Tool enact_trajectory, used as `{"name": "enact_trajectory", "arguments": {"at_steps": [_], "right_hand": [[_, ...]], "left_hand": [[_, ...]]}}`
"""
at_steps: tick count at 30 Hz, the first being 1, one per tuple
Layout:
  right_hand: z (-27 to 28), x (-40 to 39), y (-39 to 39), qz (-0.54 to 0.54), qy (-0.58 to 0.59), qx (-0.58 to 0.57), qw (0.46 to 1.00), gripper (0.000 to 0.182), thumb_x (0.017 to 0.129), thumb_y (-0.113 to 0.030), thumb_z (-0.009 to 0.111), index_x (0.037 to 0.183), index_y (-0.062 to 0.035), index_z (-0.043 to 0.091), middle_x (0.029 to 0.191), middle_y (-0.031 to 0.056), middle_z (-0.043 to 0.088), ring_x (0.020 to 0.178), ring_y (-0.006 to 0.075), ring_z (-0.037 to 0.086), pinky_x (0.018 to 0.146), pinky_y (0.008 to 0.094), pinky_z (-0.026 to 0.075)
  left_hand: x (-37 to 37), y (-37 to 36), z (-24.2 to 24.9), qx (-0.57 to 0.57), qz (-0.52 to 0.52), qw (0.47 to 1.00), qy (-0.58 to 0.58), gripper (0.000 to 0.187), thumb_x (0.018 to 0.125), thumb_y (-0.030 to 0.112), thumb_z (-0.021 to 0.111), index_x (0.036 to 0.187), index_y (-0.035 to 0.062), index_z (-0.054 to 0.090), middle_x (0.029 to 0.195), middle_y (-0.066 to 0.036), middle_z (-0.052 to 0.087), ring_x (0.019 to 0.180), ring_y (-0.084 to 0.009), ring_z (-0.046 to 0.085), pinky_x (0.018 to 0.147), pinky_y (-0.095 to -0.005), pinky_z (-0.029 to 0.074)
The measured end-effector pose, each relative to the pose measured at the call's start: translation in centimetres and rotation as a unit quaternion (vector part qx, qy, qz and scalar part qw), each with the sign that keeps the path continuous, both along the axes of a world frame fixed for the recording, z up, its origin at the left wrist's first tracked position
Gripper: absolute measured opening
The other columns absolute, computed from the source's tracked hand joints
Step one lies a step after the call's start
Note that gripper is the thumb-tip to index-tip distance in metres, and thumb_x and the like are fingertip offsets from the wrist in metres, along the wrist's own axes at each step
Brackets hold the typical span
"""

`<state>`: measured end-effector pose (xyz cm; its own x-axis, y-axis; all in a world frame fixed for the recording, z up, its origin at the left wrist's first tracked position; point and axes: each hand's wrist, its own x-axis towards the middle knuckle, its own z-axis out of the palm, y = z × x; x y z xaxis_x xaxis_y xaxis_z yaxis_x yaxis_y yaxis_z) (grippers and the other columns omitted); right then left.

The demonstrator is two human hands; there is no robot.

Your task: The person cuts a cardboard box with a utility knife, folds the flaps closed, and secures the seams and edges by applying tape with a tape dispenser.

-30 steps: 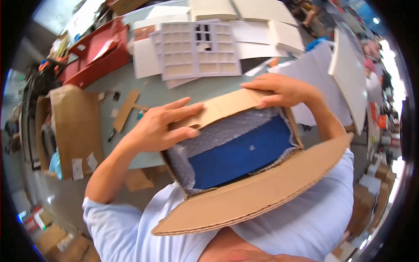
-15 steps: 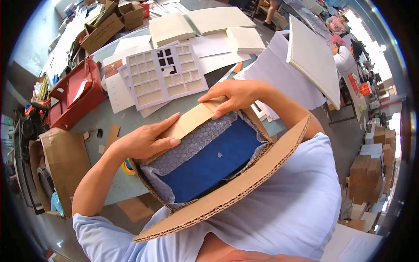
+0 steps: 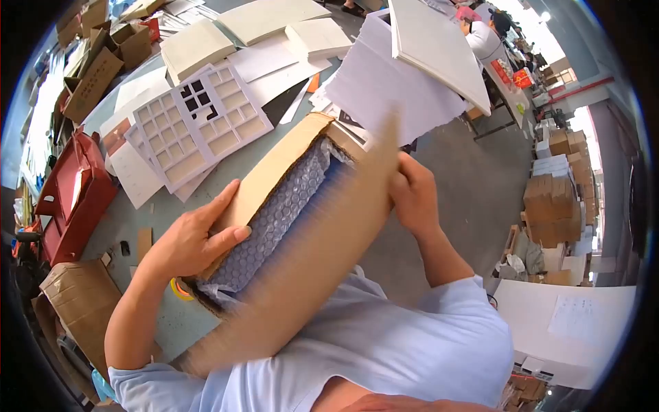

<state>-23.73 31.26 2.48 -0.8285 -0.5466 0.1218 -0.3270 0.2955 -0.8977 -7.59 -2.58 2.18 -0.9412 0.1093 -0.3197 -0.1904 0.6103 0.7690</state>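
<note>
An open cardboard box (image 3: 274,167) lies tilted in front of my chest. Inside it, bubble wrap (image 3: 280,216) lines the far side, with a strip of a blue item (image 3: 292,233) beside it. My left hand (image 3: 189,240) grips the box's far left side, thumb over the edge. My right hand (image 3: 415,192) is closed at the right end of the long cardboard flap (image 3: 322,254), which is blurred by motion and covers part of the blue item. The flap hides some of the right fingers.
White frames with compartments (image 3: 206,130) and thick white boards (image 3: 271,20) lie on the table beyond the box. A red box (image 3: 75,192) stands at left. Stacked cartons (image 3: 552,206) are at right. A person (image 3: 482,40) is at the upper right.
My right hand has moved from the box's far edge to the flap's right end. The flap has swung up over part of the opening, and the box has turned. The camera view has shifted right.
</note>
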Motion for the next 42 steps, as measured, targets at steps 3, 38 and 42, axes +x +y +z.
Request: {"name": "enact_trajectory", "arguments": {"at_steps": [3, 38, 42], "right_hand": [[1.0, 0.1, -2.7, -0.038, 0.035, 0.112, 0.992, 0.041, 0.097, -0.035, 0.069, 0.115, 0.0011, 0.063, 0.088, 0.0106, 0.068, 0.074, 0.0168, 0.065, 0.068, 0.0326, 0.053], [0.0, -4.2, -15.7, 0.181, 0.208, 0.4, 0.874, 0.079, 0.094, -0.068, 0.057, 0.153, -0.0166, 0.045, 0.14, 0.0185, 0.059, 0.128, 0.0343, 0.056, 0.109, 0.0409, 0.042], [1.0, -3.9, -16.3, 0.171, 0.171, 0.33, 0.913, 0.065, 0.096, -0.053, 0.065, 0.144, -0.0098, 0.054, 0.134, 0.0173, 0.063, 0.121, 0.0309, 0.061, 0.103, 0.0379, 0.046]], "left_hand": [[0.1, -0.5, -0.5, 0.024, -0.003, 1.0, 0.006, 0.074, 0.099, 0.042, 0.058, 0.161, 0.0141, 0.029, 0.127, -0.027, 0.065, 0.115, -0.0439, 0.063, 0.1, -0.0422, 0.048], [8.1, 4.5, -1.9, 0.141, 0.157, 0.972, 0.104, 0.072, 0.098, 0.034, 0.067, 0.155, 0.0001, 0.037, 0.155, -0.026, 0.043, 0.149, -0.0369, 0.035, 0.116, -0.0404, 0.036], [7.6, 4.6, -1.6, 0.09, 0.154, 0.975, 0.135, 0.076, 0.093, 0.037, 0.072, 0.151, -0.0016, 0.042, 0.147, -0.03, 0.05, 0.142, -0.0425, 0.043, 0.108, -0.0433, 0.045]]}}
